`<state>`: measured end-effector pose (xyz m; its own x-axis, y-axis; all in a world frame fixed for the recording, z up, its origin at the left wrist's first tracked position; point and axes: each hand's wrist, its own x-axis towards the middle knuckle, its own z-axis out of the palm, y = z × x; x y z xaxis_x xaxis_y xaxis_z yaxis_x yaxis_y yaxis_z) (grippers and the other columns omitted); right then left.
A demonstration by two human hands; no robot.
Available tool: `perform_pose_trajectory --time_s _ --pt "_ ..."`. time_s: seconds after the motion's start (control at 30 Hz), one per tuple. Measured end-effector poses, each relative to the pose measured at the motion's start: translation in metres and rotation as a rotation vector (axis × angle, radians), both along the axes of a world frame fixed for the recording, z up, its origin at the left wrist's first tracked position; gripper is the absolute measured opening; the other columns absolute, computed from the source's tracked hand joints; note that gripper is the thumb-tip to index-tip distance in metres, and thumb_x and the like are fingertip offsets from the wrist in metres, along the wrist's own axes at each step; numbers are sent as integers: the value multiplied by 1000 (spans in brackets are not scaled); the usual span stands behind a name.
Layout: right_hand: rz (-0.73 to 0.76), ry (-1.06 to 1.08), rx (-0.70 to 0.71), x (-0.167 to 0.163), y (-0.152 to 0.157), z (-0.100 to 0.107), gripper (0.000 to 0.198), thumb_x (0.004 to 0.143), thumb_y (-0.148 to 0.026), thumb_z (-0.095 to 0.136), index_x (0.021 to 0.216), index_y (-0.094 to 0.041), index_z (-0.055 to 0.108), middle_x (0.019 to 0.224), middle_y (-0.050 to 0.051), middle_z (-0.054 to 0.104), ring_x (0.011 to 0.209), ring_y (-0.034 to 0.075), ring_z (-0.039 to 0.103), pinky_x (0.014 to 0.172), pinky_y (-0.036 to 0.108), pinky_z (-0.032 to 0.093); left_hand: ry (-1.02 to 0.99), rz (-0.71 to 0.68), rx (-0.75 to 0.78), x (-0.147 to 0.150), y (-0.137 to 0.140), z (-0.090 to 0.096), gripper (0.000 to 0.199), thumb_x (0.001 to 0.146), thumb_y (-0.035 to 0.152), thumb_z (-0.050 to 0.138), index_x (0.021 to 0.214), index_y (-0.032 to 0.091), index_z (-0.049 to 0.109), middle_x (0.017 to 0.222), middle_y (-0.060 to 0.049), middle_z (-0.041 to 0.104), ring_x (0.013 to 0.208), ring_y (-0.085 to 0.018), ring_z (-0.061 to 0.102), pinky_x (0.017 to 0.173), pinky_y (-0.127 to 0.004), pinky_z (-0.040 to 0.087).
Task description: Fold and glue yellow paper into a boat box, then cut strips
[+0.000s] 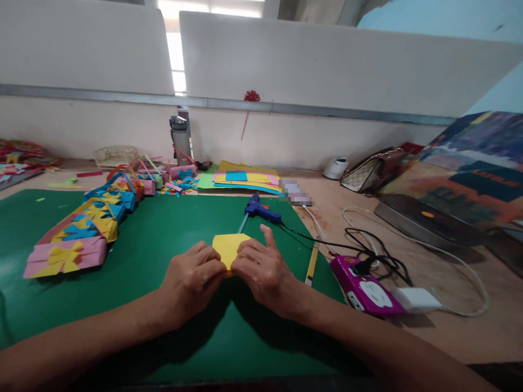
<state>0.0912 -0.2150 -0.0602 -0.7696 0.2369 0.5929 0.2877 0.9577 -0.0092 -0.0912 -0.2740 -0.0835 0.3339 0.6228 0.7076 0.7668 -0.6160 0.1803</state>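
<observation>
A brown table (457, 332) bears a green mat (163, 234)

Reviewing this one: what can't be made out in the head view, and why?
Head view: yellow paper, lower corners hidden by the left hand and right hand.
Head view: cabled device, surface pixelated.
Head view: printed panel, lettering blurred.
Head view: paper scraps, too small and heaped to count.
Head view: dark object at far right, cut off by the frame edge.

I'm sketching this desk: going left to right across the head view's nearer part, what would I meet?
Nearest pink basket, left hand, yellow paper, right hand, slim yellow tool, purple power strip, white adapter.
</observation>
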Motion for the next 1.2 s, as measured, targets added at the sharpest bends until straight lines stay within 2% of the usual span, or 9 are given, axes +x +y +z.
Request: perform_pose_trajectory --time_s 0.1,0.27,0.4,0.63,0.87,1.0,1.2 --pt "-1 -14 65 0 -3 0 28 90 -11 36 75 -18 58 71 1 58 80 15 53 104 48 10 14 -44 14 1 1 1 21 89 15 46 71 17 58 68 -3 60 62 -13 46 58 -27 39" --pt "35 -33 168 -1 -7 3 27 88 -7 34 81 -16 58 81 4 61 101 19 52 106 49 7 37 -79 37 3 0 6 22 88 11 45 70 17 56 63 -2 57 60 -13 44 57 -27 37" --pt "29 -18 140 -1 -5 6 25 86 -6 36 73 -17 55 82 3 62 104 19 52 106 50 4 8 -85 14 2 1 9 22 86 10 44 69 17 55 62 -2 56 59 -14 44 56 -28 36" --pt "1 -1 83 2 1 11 19 84 -6 41 75 -16 55 82 3 65 103 18 54 105 48 7 -31 -77 -119 -4 1 13 21 85 9 44 68 17 54 66 -3 57 62 -14 48 60 -27 38" --pt "3 -29 14 3 -2 15 20 85 -6 41 78 -17 56 83 3 67 104 19 54 103 48 11 -13 -73 -126 -5 2 11 21 85 9 44 69 17 55 68 -3 59 63 -14 48 62 -28 38" --pt "-5 5 -9 2 -3 12 13 89 -17 46 85 -18 58 85 2 68 106 19 54 104 49 7 -24 -83 -112 -5 3 9 20 86 10 45 71 17 58 71 -4 60 65 -14 49 62 -28 38" --pt "-1 0 49 -2 -7 3 22 86 -9 41 71 -18 54 72 0 64 101 18 55 105 49 5 -42 -112 -76 0 -1 6 19 86 11 46 74 18 60 74 -3 62 66 -13 50 63 -28 39"
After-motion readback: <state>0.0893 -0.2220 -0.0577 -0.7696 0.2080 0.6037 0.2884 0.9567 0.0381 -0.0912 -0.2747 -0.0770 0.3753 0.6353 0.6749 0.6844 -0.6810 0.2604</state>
